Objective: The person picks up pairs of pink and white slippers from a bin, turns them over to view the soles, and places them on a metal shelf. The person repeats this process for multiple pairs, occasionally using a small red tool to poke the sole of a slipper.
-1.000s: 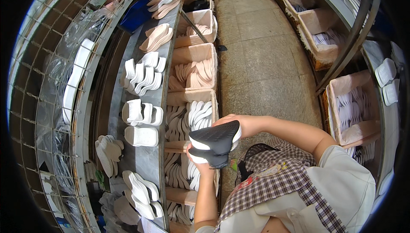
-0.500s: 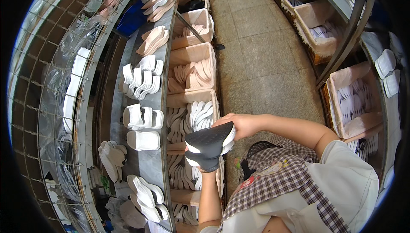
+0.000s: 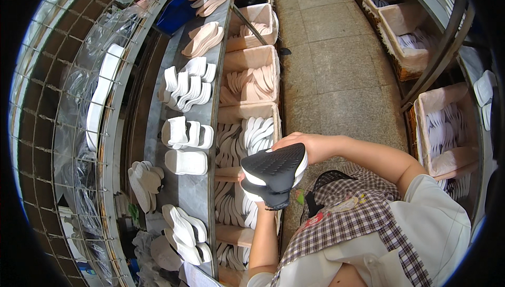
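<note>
Between my two hands is a small stack of shoe soles (image 3: 279, 163), black with a textured face and white along the edges. My right hand (image 3: 306, 145) grips the stack at its far right end, fingers partly behind it. Below and to the left, my left hand (image 3: 258, 203) holds the other side; the soles cover most of its fingers. A basket of white soles (image 3: 258, 132) lies just beyond the stack, under the shelf edge.
A grey shelf (image 3: 158, 192) on the left bears groups of white soles (image 3: 187, 162) and pink soles (image 3: 202, 39). Cloth-lined baskets (image 3: 250, 53) line its side. A tiled aisle (image 3: 342, 55) runs ahead; more baskets (image 3: 442, 92) and a metal post (image 3: 439, 45) stand right. Wire mesh (image 3: 47, 103) spans the far left.
The held soles have tilted, so more of the textured black face shows. My view has shifted a little, with the shelf and baskets now further right in it.
</note>
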The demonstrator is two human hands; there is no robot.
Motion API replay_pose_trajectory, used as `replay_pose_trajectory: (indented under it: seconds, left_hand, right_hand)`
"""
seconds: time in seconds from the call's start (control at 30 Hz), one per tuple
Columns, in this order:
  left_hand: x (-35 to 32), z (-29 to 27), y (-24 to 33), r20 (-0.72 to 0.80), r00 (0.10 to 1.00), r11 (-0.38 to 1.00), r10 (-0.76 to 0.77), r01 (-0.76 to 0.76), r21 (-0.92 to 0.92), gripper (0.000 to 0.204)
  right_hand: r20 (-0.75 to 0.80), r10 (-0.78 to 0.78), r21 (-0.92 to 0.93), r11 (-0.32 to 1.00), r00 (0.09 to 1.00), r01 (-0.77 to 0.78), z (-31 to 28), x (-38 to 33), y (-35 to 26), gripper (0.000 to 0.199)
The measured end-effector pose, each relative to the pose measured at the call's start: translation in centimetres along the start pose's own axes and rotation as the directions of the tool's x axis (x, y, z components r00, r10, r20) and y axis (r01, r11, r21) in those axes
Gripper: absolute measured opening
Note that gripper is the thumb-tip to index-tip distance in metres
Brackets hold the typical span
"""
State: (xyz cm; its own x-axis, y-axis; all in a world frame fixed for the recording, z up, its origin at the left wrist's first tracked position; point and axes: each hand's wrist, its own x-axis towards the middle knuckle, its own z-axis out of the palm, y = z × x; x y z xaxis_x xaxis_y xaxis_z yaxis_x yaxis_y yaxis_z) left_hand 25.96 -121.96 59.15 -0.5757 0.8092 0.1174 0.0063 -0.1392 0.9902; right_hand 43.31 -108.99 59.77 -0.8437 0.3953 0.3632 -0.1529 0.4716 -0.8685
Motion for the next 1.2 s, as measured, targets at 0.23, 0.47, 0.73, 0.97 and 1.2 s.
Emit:
replay_pose_trajectory:
  seconds: [0.23, 0.47, 0.73, 0.97, 1.2]
  left_hand:
    - [0.4, -2.3, -1.9, 0.202, 0.979, 0.987, -0.004, -0.029, 0.16, 0.044]
    - [1.2, -4.8, -7.9, 0.186, 0.975, 0.955, 0.122, -0.166, 0.246, 0.035]
    - [0.4, -3.7, -5.4, 0.188, 0.978, 0.965, 0.087, -0.13, 0.226, 0.035]
    - [-0.3, -1.9, -3.2, 0.075, 0.995, 0.995, 0.071, -0.075, 0.06, 0.036]
    - [-0.7, -1.9, -1.5, 0.093, 0.996, 1.0, -0.001, 0.004, -0.028, 0.038]
  right_hand:
    - [0.003, 0.021, -0.058, 0.998, 1.0, -0.02, -0.1, -0.1, -0.5, 0.063]
    - [0.007, 0.071, -0.06, 0.996, 0.997, -0.071, -0.2, -0.1, -0.9, 0.061]
    - [-0.021, -0.006, -0.022, 1.0, 1.0, 0.005, -0.4, -0.2, -1.5, 0.059]
    - [-0.021, 0.015, 0.006, 1.0, 1.0, -0.015, -0.2, -0.3, -1.3, 0.059]
    - [-0.002, 0.047, -0.055, 0.997, 0.999, -0.047, 0.0, -0.5, -0.9, 0.06]
